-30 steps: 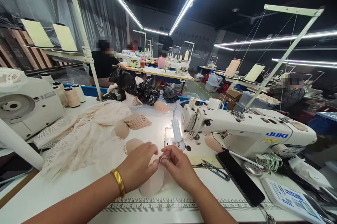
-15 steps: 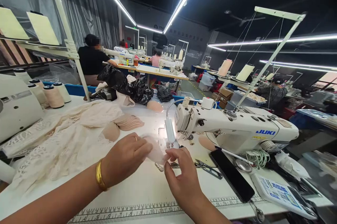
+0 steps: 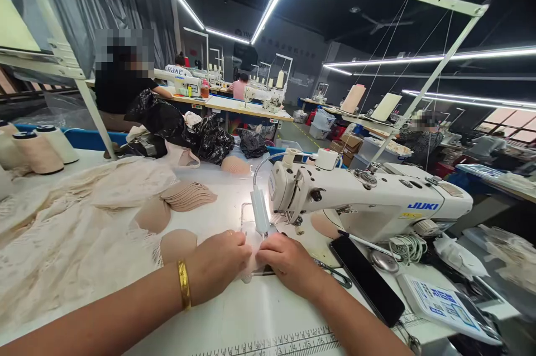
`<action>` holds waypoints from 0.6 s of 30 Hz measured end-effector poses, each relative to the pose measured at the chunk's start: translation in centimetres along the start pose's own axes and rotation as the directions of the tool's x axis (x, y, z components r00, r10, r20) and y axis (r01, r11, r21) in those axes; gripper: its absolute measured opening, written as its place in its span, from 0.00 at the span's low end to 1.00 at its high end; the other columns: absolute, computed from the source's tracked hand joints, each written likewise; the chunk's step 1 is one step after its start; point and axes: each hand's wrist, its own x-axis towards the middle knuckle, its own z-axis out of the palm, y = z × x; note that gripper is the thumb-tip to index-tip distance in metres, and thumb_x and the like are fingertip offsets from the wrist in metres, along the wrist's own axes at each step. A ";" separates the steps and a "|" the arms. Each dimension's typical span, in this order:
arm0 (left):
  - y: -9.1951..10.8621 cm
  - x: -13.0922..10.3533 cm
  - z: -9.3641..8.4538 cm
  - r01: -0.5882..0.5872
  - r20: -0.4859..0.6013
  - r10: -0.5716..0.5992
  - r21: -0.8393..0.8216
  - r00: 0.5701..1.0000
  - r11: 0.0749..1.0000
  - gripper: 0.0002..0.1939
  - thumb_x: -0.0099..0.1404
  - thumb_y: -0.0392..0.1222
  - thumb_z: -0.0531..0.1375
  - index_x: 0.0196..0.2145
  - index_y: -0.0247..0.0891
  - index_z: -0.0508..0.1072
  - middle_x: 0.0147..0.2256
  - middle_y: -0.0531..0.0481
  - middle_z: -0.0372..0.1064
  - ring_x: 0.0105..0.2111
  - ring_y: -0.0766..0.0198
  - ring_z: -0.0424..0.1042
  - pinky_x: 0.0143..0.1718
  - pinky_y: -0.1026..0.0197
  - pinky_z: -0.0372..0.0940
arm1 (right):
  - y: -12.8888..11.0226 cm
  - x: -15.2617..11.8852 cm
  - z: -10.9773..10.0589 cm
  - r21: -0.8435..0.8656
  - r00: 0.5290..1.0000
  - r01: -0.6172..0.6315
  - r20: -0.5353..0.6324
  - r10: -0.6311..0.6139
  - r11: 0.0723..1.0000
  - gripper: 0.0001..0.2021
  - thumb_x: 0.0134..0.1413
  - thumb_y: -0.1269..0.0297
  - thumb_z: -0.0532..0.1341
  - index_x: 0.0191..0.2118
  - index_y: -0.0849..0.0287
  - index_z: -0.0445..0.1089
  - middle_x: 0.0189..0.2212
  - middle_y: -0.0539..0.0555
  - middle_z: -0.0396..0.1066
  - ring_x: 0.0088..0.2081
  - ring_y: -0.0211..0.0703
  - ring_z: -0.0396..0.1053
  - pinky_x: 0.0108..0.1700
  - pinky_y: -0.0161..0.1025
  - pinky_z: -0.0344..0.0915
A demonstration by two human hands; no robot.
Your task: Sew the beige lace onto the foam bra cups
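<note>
My left hand (image 3: 221, 260), a gold bracelet at its wrist, pinches one side of a sheer pale piece of fabric (image 3: 248, 270). From the other side, my right hand (image 3: 288, 264) closes its fingers on the same piece. Both hands are side by side just in front of the needle area of a white sewing machine (image 3: 355, 200); the fingers cover most of the fabric. A lamp (image 3: 260, 211) lights that spot. Beside my left hand lies a beige bra cup pad (image 3: 179, 244), with a fanned stack of pads (image 3: 190, 197) behind it.
Cream lace fabric (image 3: 79, 233) spreads over the table's left side. To the right are thread snips (image 3: 341, 278), a black phone (image 3: 368, 279) and a white-and-blue box (image 3: 448, 306). Thread cones (image 3: 39, 152) stand at left. Black plastic bags (image 3: 211, 141) lie behind; a co-worker (image 3: 121, 82) sits beyond.
My hands have drawn together at the machine's needle area, bunching the fabric that was stretched between them. My right fingers have closed. A pad beside my left wrist now shows. The view has shifted slightly.
</note>
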 end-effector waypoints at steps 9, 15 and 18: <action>0.0 -0.6 3.2 -0.173 -0.309 0.160 -0.015 0.938 0.985 0.16 0.61 0.18 0.51 0.30 0.38 0.68 0.33 0.50 0.69 0.32 0.58 0.66 0.35 0.56 0.64 | -0.1 -0.7 -2.4 0.194 0.999 -0.049 0.014 0.048 0.980 0.11 0.68 0.76 0.58 0.45 0.53 0.75 0.38 0.52 0.78 0.40 0.45 0.68 0.41 0.41 0.70; 0.7 -0.4 2.3 -0.160 -0.366 0.170 0.057 0.915 0.985 0.10 0.71 0.29 0.55 0.32 0.37 0.70 0.31 0.50 0.67 0.29 0.57 0.64 0.29 0.55 0.60 | -0.8 -0.5 -3.0 0.170 0.997 -0.037 0.069 0.026 0.985 0.11 0.70 0.75 0.57 0.42 0.53 0.76 0.35 0.52 0.76 0.37 0.44 0.66 0.37 0.40 0.67; 0.6 -0.3 2.6 -0.165 -0.406 0.168 0.044 0.898 0.985 0.12 0.69 0.26 0.54 0.30 0.37 0.68 0.31 0.49 0.66 0.30 0.58 0.63 0.31 0.56 0.60 | -1.1 -0.6 -3.0 0.169 0.995 -0.027 0.095 0.011 0.985 0.11 0.70 0.74 0.58 0.41 0.53 0.76 0.35 0.52 0.76 0.36 0.44 0.64 0.37 0.40 0.66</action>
